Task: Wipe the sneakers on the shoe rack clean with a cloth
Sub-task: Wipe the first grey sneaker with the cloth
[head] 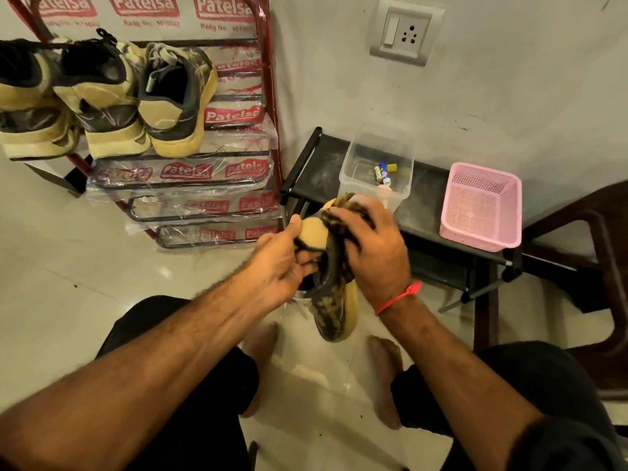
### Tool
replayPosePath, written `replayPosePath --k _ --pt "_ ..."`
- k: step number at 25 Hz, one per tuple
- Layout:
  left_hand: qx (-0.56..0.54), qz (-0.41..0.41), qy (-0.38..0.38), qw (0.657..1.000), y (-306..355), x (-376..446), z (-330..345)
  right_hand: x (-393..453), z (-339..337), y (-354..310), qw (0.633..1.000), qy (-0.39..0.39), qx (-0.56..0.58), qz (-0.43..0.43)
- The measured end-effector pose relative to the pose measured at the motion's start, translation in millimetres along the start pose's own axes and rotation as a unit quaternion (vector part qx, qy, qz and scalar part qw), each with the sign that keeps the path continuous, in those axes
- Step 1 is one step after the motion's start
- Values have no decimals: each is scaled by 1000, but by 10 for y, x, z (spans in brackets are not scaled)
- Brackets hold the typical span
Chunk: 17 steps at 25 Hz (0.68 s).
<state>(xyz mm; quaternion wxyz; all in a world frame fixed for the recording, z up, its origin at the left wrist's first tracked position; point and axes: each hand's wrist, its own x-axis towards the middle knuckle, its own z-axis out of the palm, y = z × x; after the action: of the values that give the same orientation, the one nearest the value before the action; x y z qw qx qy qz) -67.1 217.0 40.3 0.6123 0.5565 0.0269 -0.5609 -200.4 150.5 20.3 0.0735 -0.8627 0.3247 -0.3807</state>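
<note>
I hold a tan and dark sneaker [334,316] over the floor between my knees, toe pointing down. My left hand [282,263] grips its heel, thumb on the tan heel patch. My right hand [373,248] presses a dark mottled cloth [339,215] against the shoe's upper side. Three more sneakers of the same kind [112,96] stand on the top shelf of the red shoe rack [272,107] at the upper left, heels toward me.
The rack's lower shelves are wrapped in printed plastic. A low black stand [431,188] by the wall carries a clear plastic box [356,164] with small items and a pink basket [481,207]. A dark chair [601,253] is at right. A wall socket [404,32] is above.
</note>
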Motion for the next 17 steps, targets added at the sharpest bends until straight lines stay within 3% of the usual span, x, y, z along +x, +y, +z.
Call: replayPosePath --k 4,8,12,14,15,16,17 --pt "-35 -37 -7 999 140 19 -58 -154 64 -128 998 -33 48 -35" --pt "-47 -23 -34 998 269 9 -116 -49 35 63 968 -18 216 128" --pt "38 26 -112 993 260 -163 -85 -5 7 -55 930 1 323 175" --pt "112 100 -106 983 218 -209 -37 49 21 -18 911 26 358 205" --pt "185 166 -80 965 185 -207 -26 67 39 1 899 37 375 223" --pt "294 248 -37 922 156 -195 -25 70 58 1 886 48 394 240" --pt "413 335 14 847 132 -174 -36 66 84 -9 871 59 416 255"
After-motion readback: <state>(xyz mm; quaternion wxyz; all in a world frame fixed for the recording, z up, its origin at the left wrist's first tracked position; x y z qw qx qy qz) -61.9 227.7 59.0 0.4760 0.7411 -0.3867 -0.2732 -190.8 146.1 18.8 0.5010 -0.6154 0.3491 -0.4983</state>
